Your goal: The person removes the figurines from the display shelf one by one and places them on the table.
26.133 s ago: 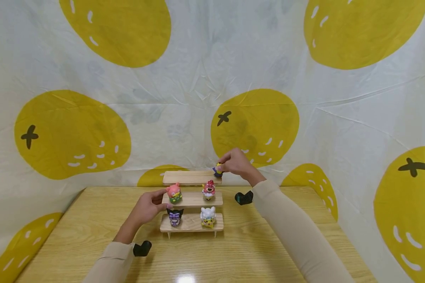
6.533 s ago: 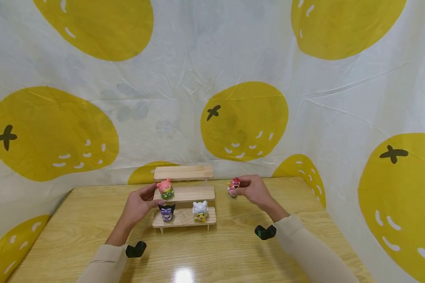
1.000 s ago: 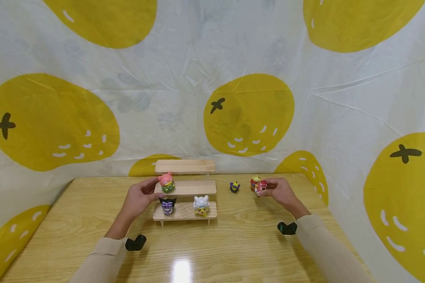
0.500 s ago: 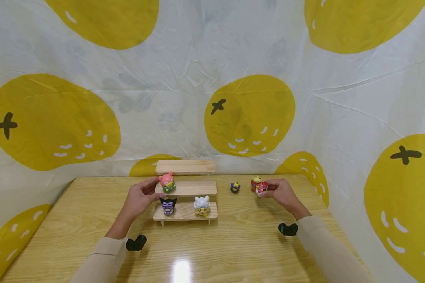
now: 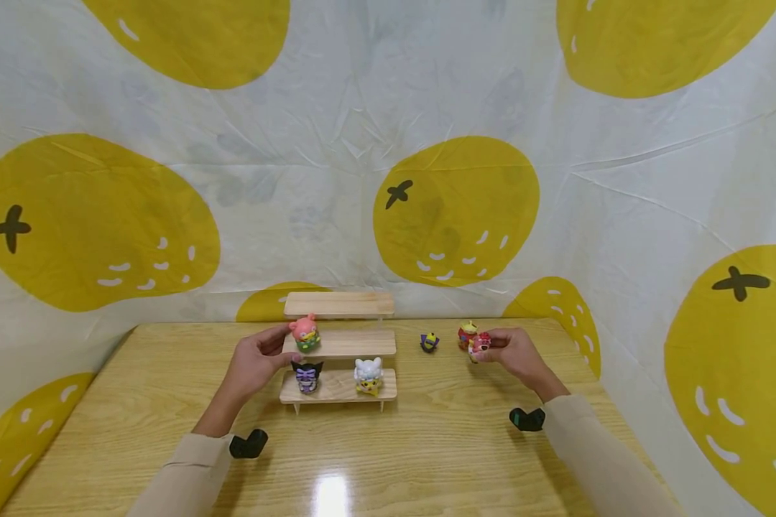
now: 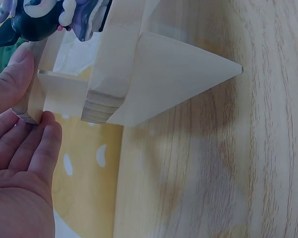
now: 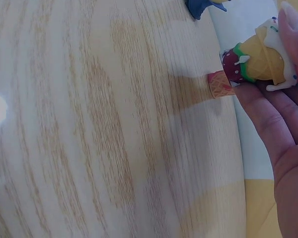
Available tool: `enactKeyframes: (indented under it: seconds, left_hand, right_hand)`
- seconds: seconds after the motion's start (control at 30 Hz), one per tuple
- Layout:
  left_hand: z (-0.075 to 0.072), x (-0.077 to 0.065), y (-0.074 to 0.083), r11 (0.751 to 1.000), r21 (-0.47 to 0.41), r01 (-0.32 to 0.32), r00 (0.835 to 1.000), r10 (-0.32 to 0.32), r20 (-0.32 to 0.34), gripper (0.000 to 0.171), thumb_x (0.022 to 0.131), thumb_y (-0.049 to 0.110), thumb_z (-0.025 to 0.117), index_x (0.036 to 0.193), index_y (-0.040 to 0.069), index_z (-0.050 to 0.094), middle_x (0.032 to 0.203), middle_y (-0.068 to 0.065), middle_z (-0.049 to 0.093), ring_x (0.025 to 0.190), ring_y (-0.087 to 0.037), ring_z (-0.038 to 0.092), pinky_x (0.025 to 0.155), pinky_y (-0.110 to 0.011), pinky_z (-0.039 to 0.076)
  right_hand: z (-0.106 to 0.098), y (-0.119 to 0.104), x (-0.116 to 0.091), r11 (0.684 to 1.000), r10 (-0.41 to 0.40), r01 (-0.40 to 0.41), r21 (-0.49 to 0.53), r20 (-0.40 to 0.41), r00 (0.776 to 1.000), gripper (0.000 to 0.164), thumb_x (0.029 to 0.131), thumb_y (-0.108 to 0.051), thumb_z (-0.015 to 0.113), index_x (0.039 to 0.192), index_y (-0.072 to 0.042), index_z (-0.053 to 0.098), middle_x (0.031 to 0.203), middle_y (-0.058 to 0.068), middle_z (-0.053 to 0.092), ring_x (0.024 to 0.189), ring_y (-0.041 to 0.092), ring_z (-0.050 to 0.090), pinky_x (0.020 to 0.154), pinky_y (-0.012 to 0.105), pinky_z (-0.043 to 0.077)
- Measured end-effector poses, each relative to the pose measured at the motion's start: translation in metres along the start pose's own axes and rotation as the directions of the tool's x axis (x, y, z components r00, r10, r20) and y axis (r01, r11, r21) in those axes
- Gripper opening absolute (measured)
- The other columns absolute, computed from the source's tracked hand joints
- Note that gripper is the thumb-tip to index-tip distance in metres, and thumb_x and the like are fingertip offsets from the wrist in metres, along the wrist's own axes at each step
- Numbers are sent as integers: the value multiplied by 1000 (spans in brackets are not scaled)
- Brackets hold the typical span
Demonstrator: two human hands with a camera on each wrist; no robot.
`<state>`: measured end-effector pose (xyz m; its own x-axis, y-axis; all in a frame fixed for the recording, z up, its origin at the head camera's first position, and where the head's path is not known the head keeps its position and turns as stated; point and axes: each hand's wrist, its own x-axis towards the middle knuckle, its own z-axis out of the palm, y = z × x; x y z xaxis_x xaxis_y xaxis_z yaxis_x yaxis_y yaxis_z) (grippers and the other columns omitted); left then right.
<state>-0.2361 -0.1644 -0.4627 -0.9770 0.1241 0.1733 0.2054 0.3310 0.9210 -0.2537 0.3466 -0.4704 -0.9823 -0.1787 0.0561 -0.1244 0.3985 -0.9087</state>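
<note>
My left hand (image 5: 259, 360) grips the left end of the middle board of a three-tier wooden display stand (image 5: 356, 343), thumb above and fingers below in the left wrist view. Beside that thumb, a pink figurine (image 5: 305, 334) stands on the board. A black-and-purple figurine (image 5: 307, 378) and a white-and-yellow one (image 5: 368, 377) occupy the bottom board. To the right, my right hand (image 5: 514, 355) pinches a pink-and-red bear figurine (image 7: 260, 57) with a waffle-textured part. It overlaps a red-and-yellow figurine (image 5: 467, 333) in the head view. Left of them stands a small purple-and-yellow figurine (image 5: 430, 342).
The wood-grain table (image 5: 427, 445) reaches back to a pale curtain (image 5: 310, 215) printed with big yellow fruit. More curtain rises along the right side. Dark devices (image 5: 527, 419) sit by both wrists.
The bear, once on the middle board, has moved right in my right hand. The purple-and-yellow figurine, earlier held at the top board, now stands on the table. Over the last second almost nothing moved.
</note>
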Motion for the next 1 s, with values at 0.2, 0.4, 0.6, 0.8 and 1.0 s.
enactKeyframes:
  seconds: [0.2,0.4,0.6,0.8,1.0]
  left_hand:
    - [0,-1,1,1000,4,-1,1000,1,1,66,91,12,81,150,-1,54,153,-21,56,145,-36,51,111,-42,49]
    - [0,-1,2,1000,10,-10,1000,10,5,66,92,12,81,150,-2,53,153,-22,55,144,-37,51,111,-42,49]
    - [0,-1,1,1000,8,-15,1000,15,2,65,92,11,81,150,-2,54,152,-21,56,144,-36,51,110,-42,50]
    - [0,-1,1,1000,8,-14,1000,14,-1,64,92,11,81,149,-1,55,151,-21,57,144,-37,52,110,-43,50]
    - [0,-1,1,1000,10,-11,1000,11,-5,64,91,11,81,149,-2,55,151,-22,57,144,-37,52,111,-42,48]
  right_hand:
    - [-1,2,0,1000,-10,10,4,9,1000,35,89,-2,80,119,13,72,110,29,76,84,6,75,82,34,66]
    - [-2,5,1,1000,-10,10,7,1,1000,34,88,-1,81,117,14,71,107,28,76,83,5,74,81,33,66]
    - [-3,5,1,1000,-1,1,0,-7,1000,32,88,-1,81,115,14,72,104,25,77,82,5,74,80,31,66]
    - [-2,8,2,1000,0,1,16,-15,1000,33,87,0,82,115,14,72,103,24,78,82,4,74,80,30,66]
    - [-2,8,2,1000,-2,2,22,1,1000,34,88,-2,81,116,15,72,105,26,78,83,5,75,82,34,66]
